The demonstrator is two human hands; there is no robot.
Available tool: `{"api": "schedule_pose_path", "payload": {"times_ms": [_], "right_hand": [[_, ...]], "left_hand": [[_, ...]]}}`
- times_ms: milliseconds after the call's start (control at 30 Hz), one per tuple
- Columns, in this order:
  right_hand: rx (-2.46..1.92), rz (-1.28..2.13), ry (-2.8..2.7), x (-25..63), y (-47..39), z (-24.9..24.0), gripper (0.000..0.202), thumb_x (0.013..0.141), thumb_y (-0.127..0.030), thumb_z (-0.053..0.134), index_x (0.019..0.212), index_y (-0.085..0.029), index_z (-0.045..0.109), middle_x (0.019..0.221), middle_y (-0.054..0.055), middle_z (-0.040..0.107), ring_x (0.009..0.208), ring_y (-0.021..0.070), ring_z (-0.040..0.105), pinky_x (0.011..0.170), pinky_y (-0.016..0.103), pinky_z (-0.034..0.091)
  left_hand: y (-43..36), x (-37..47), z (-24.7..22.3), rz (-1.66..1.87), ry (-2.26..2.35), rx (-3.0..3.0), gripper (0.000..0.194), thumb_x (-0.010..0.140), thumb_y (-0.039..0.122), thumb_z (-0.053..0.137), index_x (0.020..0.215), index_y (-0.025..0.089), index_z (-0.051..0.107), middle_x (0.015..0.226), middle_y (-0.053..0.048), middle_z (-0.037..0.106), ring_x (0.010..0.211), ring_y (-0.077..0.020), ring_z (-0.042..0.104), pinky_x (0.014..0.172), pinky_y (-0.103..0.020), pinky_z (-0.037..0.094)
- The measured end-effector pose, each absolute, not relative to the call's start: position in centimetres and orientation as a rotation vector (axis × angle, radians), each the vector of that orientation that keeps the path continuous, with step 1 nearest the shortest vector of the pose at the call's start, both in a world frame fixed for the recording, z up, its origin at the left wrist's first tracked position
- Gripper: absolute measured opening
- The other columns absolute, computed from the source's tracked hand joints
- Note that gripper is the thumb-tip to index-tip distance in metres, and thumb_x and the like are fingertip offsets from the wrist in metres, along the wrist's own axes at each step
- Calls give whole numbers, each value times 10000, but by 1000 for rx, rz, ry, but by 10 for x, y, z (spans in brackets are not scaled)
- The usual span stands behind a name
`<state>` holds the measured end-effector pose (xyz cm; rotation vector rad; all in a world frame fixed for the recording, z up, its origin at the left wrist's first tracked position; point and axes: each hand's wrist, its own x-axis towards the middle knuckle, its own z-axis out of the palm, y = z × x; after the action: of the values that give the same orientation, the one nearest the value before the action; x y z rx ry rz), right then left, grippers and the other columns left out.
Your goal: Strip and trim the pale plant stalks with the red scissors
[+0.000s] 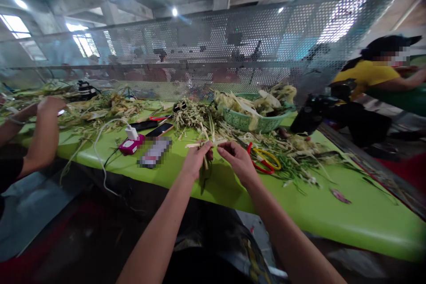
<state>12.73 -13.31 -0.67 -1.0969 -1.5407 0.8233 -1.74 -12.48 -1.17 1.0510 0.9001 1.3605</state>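
Just above the near edge of the green table, my left hand point(198, 159) is closed around a small bundle of pale and green plant strips point(205, 173), which look like corn husk. The bundle's ends stick out above and below the fingers. Close beside it on the right, my right hand point(236, 159) has its thumb and fingertips pinched together by the pale strips. Whatever sits between those fingertips is too small to make out. Scissors with red and yellow handles point(271, 159) lie right of my right hand, against green plant scraps point(296, 168).
Behind my hands stands a green basket point(242, 120) heaped with dry husks. A black phone point(159, 130), a magenta power socket point(129, 145) and a white cable point(100, 142) lie left. A co-worker's arm point(43, 131) reaches in. A perforated metal screen point(199, 49) runs along the back.
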Motion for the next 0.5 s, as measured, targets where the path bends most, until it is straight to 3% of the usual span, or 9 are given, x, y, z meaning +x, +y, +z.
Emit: {"api": "schedule_pose_path", "payload": {"times_ms": [233,433,500], "right_hand": [[-1020,984,-1330,130,-130,-5,240,717,-418,677,669,-187,637,633,-12,572,600,132,475,583,266,342],[-1084,856,-1252,135,-127,-9,184,706,-338,644,610,-194,582,558,-32,521,560,133,447,579,275,348],[-1141,740,-1333,139,-125,-10,156,700,-339,653,674,-191,608,619,-16,559,607,150,473,602,282,368]], "left_hand": [[-133,-7,-21,1243,777,855,415,680,558,689,695,161,571,499,61,422,447,-61,389,496,-214,375],[-134,-9,-26,1306,807,791,429,654,531,727,755,151,557,651,18,559,470,-38,409,466,-188,336],[-134,-10,-28,1285,836,809,431,657,539,721,769,155,561,657,19,560,480,-46,427,473,-194,338]]}}
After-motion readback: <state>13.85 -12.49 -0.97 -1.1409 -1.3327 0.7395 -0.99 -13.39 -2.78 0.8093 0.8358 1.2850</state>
